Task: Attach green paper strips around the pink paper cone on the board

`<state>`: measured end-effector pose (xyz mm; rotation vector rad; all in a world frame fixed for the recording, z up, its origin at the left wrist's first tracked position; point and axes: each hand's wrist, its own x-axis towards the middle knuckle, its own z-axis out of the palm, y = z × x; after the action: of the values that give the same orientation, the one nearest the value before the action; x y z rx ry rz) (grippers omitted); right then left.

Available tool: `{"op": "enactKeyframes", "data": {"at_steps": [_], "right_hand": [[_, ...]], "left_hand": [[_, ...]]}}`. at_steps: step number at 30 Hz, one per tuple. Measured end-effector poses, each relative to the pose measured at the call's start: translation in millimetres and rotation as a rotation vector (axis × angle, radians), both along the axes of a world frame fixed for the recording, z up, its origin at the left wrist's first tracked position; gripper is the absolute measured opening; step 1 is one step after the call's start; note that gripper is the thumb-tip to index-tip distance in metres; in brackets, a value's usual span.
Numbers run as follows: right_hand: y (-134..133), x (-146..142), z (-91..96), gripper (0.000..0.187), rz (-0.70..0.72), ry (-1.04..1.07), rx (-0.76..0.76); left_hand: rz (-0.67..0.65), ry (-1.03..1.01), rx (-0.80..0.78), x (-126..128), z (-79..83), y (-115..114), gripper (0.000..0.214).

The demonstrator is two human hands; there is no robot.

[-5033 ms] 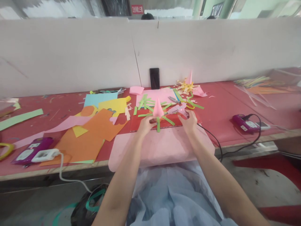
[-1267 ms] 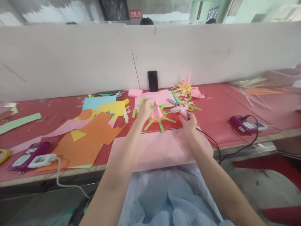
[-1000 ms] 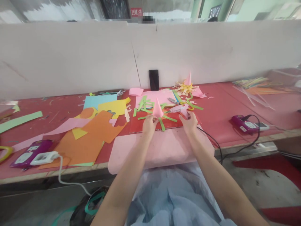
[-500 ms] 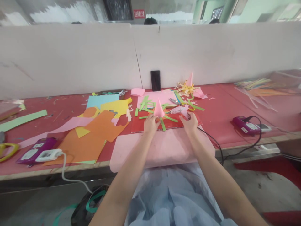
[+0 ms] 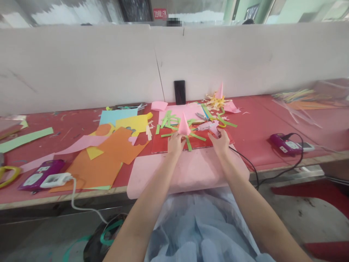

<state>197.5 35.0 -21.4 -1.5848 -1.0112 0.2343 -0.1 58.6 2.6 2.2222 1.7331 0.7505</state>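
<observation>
A pink paper cone [image 5: 184, 126] stands upright with green paper strips [image 5: 198, 137] spreading out around its base, over a red mat [image 5: 159, 145]. At the cone's lower left, my left hand [image 5: 176, 142] has its fingers closed on the base edge. My right hand [image 5: 220, 141] is wrapped around the grip of a pink hot glue gun [image 5: 207, 126]. The gun's nozzle points left, close to the base of the cone; whether it touches cannot be made out. Loose green strips [image 5: 169, 118] lie just behind the cone.
Scissors [image 5: 202, 116] and a second cone [image 5: 219, 91] with yellow fringe lie at the back right. A black phone [image 5: 180, 92] leans on the white partition [image 5: 103, 65]. Orange sheets [image 5: 95, 169] and purple power units [image 5: 285, 144] lie to the sides. A black cord [image 5: 247, 162] runs off the table edge.
</observation>
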Motion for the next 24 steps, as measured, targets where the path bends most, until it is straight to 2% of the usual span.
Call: {"op": "enactKeyframes", "data": {"at_steps": [4,9,16,24], "right_hand": [[-1.5,-0.3,1.5,0.045,0.005,0.016,-0.003],[-2.0,-0.6,1.6,0.044,0.010,-0.001,-0.006],[-2.6,-0.9,4.6,0.046,0.003,0.026,-0.006],[-3.2,-1.4,6.3,0.046,0.005,0.013,-0.023]], "left_hand": [[-0.008,0.006,0.039,-0.9,0.2,-4.2,0.020],[-0.037,0.087,0.016,-0.3,-1.4,-6.5,0.038],[-0.035,0.094,0.014,0.6,-3.1,-4.5,0.031],[-0.022,0.011,0.006,-4.1,-4.3,-2.7,0.030]]}}
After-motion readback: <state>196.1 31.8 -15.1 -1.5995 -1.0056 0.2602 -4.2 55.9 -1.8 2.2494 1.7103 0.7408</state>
